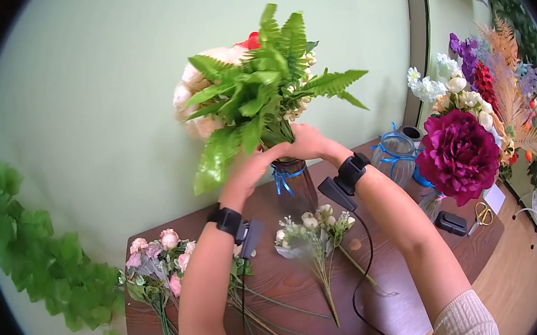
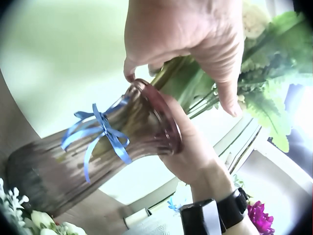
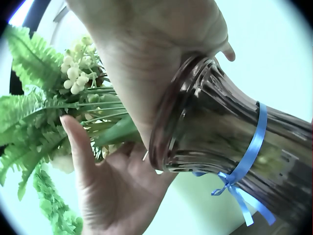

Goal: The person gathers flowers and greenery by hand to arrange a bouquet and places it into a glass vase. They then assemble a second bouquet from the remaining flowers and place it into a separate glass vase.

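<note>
A tinted glass vase [image 1: 297,190] with a blue ribbon bow [image 2: 105,128] round its neck stands at the back of the table. Fern leaves [image 1: 261,85], pale blooms [image 1: 201,87] and white berries [image 3: 74,73] spread above its mouth, their stems [image 3: 105,105] running down inside. My left hand [image 1: 248,172] curves round the stems just over the rim, its thumb sticking out and a fingertip at the rim. On the other side, my right hand [image 1: 311,143] holds the vase at its rim and neck; its fingers are partly hidden behind the glass.
Pink flowers [image 1: 169,240] lie at the table's left, white-flowered sprigs [image 1: 312,227] in front of the vase. To the right are a clear jar [image 1: 395,156], a big magenta bloom [image 1: 460,156], a black case [image 1: 450,223] and scissors [image 1: 482,216]. Cables [image 1: 368,248] hang from both wrists.
</note>
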`<state>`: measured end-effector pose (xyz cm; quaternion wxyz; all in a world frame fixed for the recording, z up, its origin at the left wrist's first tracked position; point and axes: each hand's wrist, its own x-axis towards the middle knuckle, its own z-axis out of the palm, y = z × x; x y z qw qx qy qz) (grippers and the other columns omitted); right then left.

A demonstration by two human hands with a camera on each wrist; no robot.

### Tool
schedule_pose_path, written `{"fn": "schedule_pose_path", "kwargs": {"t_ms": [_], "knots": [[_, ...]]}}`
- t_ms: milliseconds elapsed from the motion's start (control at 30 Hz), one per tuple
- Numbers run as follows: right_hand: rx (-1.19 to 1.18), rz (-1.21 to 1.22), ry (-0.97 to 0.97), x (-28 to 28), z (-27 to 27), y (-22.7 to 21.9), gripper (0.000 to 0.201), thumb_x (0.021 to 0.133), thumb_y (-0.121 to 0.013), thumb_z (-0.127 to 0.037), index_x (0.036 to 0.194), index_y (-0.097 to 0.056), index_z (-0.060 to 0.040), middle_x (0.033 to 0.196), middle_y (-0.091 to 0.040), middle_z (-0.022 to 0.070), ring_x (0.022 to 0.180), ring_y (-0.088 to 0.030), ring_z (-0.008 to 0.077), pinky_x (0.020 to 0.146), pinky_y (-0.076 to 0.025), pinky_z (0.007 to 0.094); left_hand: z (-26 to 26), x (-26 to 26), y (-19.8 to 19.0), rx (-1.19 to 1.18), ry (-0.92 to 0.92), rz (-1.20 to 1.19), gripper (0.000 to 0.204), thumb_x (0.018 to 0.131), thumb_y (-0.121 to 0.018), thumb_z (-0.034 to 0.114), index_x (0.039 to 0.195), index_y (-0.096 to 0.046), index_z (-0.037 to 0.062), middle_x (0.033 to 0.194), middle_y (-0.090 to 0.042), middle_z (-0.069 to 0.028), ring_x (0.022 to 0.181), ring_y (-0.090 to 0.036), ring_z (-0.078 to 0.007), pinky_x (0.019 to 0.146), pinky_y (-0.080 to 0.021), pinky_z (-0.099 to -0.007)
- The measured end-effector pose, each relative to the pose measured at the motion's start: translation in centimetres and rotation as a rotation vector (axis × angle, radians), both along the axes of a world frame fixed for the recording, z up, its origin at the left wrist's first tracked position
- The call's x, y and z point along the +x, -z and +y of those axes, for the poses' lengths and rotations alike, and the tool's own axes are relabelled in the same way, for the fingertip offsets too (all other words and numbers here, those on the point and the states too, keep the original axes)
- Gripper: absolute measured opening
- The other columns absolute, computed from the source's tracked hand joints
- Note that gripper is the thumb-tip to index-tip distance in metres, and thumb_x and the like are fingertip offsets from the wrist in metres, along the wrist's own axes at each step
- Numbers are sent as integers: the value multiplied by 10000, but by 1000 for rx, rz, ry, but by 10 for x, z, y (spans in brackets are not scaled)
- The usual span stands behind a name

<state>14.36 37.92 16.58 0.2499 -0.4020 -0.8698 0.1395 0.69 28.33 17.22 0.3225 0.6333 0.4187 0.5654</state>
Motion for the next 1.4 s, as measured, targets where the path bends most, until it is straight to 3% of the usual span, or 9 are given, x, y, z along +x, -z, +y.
{"fn": "schedule_pose_path", "kwargs": {"t_ms": [233, 300, 433, 567, 600, 733, 867, 933, 1400], "knots": [[-71, 32, -116, 11, 3, 3, 881, 579, -632, -608, 1068, -498, 112, 1034, -554, 267, 957, -556, 360, 844, -431, 359, 21, 32, -2, 164, -230, -114, 319, 721, -691, 147, 964, -568, -19, 896, -615, -63, 778, -570, -112, 695, -454, -257], [-86, 242, -205, 16, 6, 7, 844, 610, -658, -528, 1083, -457, 142, 1018, -553, 276, 931, -568, 329, 818, -438, 347, 30, 34, 7, 246, -347, 28, 520, 745, -654, 304, 1064, -473, -65, 973, -582, -169, 883, -567, -267, 765, -428, -331], [-186, 410, -326, 27, -28, -6, 764, 639, -682, -423, 1120, -433, 116, 1013, -561, 246, 912, -565, 267, 808, -433, 325, 11, 50, 11, -69, -535, 139, 579, 775, -576, 430, 1078, -477, -53, 1022, -551, -207, 931, -544, -292, 826, -393, -363], [-194, 504, -350, 40, -40, 4, 626, 688, -668, -311, 1158, -441, 35, 1082, -545, 178, 956, -525, 213, 839, -413, 318, 34, 44, 59, 338, -455, 178, 398, 785, -577, 341, 1049, -529, 47, 1038, -533, -135, 997, -499, -261, 826, -392, -351], [-211, 578, -399, 44, -45, 8, 589, 707, -657, -279, 1168, -441, 18, 1108, -536, 157, 976, -513, 201, 853, -403, 316, 55, 29, 86, 697, -761, 694, 332, 744, -605, 250, 1002, -541, 53, 1061, -514, -126, 996, -481, -270, 821, -392, -372], [-310, 557, -423, 45, -49, 1, 605, 724, -652, -237, 1216, -392, 0, 1174, -499, 128, 1021, -490, 187, 891, -381, 304, 25, 40, 56, 744, -745, 625, 153, 780, -579, 105, 907, -605, 23, 822, -619, -98, 725, -593, -216, 643, -460, -348], [-352, 550, -465, 33, -28, 16, 824, 656, -714, -288, 1258, -279, 69, 1226, -433, 195, 1094, -451, 218, 924, -364, 310, 22, 28, 59, 601, -601, 520, 211, 785, -606, 152, 949, -594, 19, 895, -612, -77, 798, -581, -175, 704, -457, -317], [-339, 580, -466, 28, -16, 35, 903, 628, -732, -302, 1266, -229, 92, 1243, -400, 221, 1125, -427, 241, 942, -350, 321, 13, 23, 59, 325, -166, 227, 327, 780, -641, 198, 1031, -554, 7, 1008, -578, -64, 900, -548, -138, 784, -437, -288], [139, 686, -76, 8, -36, 65, 1052, 552, -786, -319, 1285, -154, 94, 1205, -389, 266, 1138, -412, 338, 949, -346, 378, -34, 15, 40, -29, -5, 245, 538, 702, -675, 181, 1156, -436, 18, 1066, -543, -127, 993, -517, -238, 848, -401, -331]]}}
